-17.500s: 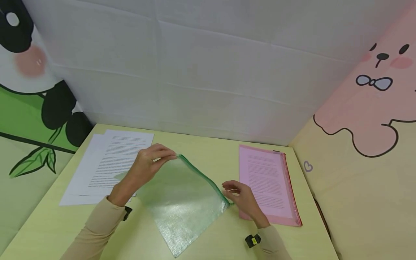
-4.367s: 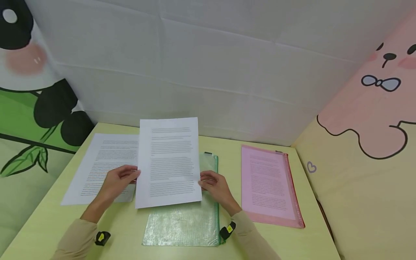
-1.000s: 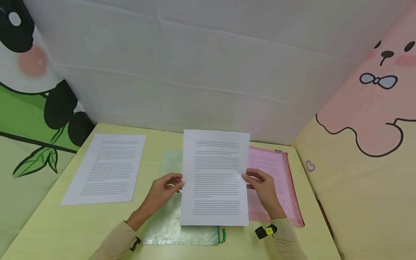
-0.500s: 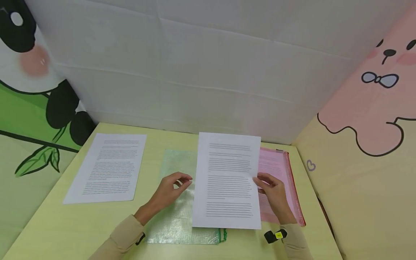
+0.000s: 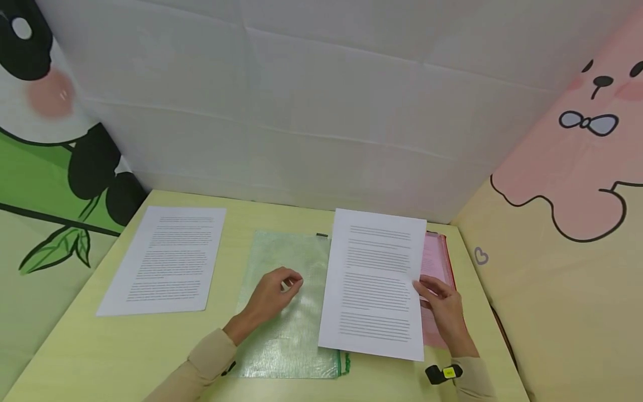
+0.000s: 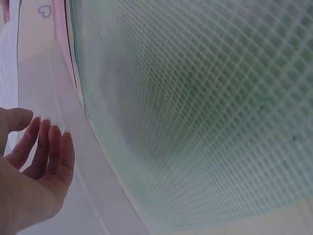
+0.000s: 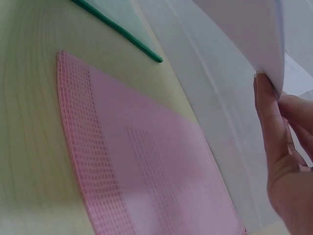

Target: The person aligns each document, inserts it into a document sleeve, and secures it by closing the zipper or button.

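My right hand (image 5: 444,312) pinches the right edge of a printed sheet of paper (image 5: 377,285), thumb in front and fingers behind. The sheet hangs tilted above the table, covering part of a green mesh zipper pouch (image 5: 281,335) and part of a pink zipper pouch (image 5: 434,329). In the right wrist view, the held paper (image 7: 254,34) bends a little at the fingertips. Over the green pouch hovers my left hand (image 5: 273,296), holding nothing. Its fingers (image 6: 54,152) are loosely bent in the left wrist view, thumb apart from them.
Another printed sheet (image 5: 166,262) lies flat at the table's left. Through the pink pouch (image 7: 156,166), a printed page shows. A white wall covering (image 5: 321,111) stands behind the table (image 5: 125,357), with cartoon panels on both sides.
Earlier, both hands held the printed sheet; the left has let go of it. My right hand has carried the sheet rightward, uncovering more of the green pouch and hiding more of the pink one.
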Motion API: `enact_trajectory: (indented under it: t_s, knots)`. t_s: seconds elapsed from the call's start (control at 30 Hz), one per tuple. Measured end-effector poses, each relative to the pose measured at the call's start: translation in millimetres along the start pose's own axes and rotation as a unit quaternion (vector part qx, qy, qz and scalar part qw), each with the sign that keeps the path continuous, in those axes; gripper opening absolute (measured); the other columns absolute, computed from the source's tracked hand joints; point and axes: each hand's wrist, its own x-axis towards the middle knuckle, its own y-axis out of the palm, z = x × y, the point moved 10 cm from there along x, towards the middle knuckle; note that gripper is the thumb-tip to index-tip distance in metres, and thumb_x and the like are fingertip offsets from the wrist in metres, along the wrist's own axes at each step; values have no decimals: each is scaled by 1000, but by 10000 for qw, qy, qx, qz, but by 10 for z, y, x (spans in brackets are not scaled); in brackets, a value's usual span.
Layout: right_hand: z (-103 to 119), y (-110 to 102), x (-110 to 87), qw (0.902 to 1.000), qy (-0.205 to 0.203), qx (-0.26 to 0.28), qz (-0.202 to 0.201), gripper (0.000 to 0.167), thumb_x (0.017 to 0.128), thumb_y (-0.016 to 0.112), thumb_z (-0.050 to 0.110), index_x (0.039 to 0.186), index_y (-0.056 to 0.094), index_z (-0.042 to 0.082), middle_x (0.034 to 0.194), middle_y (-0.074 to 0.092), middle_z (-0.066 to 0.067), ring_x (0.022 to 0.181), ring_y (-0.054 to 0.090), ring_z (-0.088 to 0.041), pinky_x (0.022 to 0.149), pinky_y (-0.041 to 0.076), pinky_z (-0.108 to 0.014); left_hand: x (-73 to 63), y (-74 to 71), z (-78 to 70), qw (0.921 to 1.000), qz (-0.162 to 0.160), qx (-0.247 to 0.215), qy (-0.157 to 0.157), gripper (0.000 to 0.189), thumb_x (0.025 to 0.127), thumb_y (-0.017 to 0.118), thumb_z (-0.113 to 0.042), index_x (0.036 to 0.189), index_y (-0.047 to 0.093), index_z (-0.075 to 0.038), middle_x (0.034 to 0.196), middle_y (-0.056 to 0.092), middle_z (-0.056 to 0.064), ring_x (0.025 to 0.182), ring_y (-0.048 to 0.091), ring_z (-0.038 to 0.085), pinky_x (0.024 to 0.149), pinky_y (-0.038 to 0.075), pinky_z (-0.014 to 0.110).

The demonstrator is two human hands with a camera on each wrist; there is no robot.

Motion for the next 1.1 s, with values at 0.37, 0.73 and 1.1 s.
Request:
enact_trajectory:
  t_s: [0.37,0.73,1.1]
  knots:
    - [-169,-297,-18,9987,95,407,-275,30,91,80,14,119,73,5,100,74,8,81,71,-9,72,60,-24,78,233,37,9976,155,598,-318,6,96,71,-10,95,75,-6,88,70,-1,79,65,17,72,56,32]
    - [-323,-556,-44,9969,268,608,-432,24,92,78,11,116,76,10,97,75,7,81,72,-9,72,60,-23,123,497,13,9934,326,980,-502,6,93,73,-11,87,74,-10,83,68,-2,74,64,16,65,53,31]
    - [-442,-664,-85,9949,644,620,-473,21,95,74,8,115,77,13,95,75,8,80,73,-11,72,60,-24,119,807,-80,9898,554,1196,-546,13,88,79,-19,84,73,-8,77,64,0,70,59,14,60,51,28]
